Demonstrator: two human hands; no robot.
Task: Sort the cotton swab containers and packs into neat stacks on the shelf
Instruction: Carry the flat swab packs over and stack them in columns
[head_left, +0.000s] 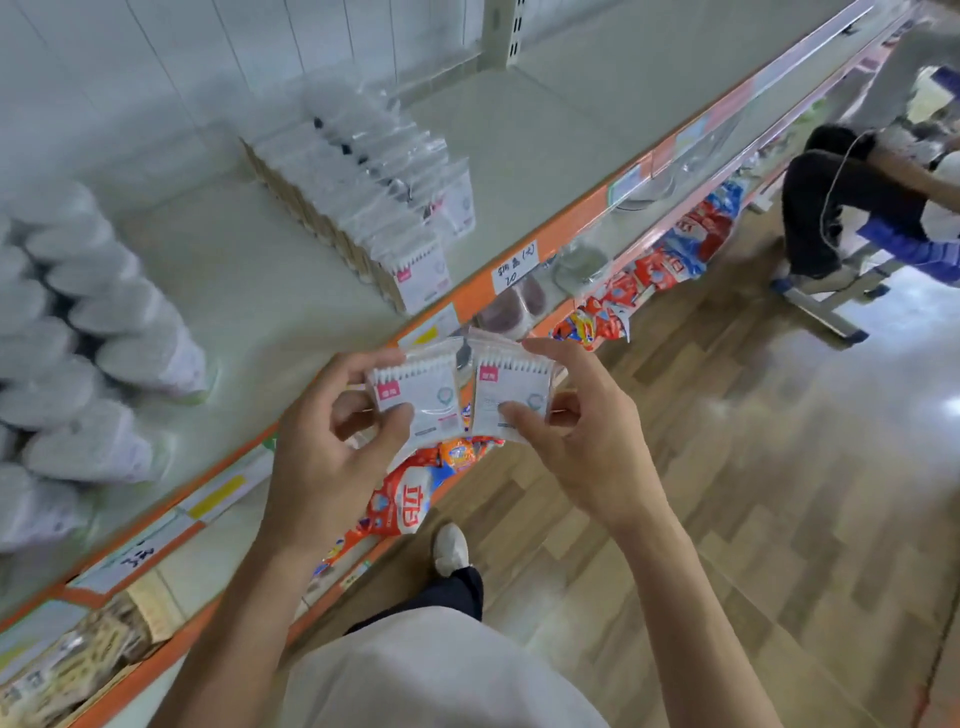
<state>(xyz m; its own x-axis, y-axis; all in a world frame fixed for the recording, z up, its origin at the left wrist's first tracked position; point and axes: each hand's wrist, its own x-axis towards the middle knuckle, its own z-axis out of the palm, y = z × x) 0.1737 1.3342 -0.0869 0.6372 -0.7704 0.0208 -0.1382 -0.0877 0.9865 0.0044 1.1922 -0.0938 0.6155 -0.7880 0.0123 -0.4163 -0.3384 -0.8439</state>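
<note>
Off shelf (291, 291) edge, L hand (332, 447) w/ one swab pack (415, 397), R hand (582, 441) another (511, 397)

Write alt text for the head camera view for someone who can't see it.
Two hands hold flat cotton swab packs side by side in front of a shelf edge: the left hand grips one pack, the right hand another pack. On the shelf stand a row of matching packs and blurred white containers.

Single head-worn view, wide-angle, looking forward and steeply down; hands close below the lens, shelf (291, 270) running along the left, floor (753, 493) at right.
</note>
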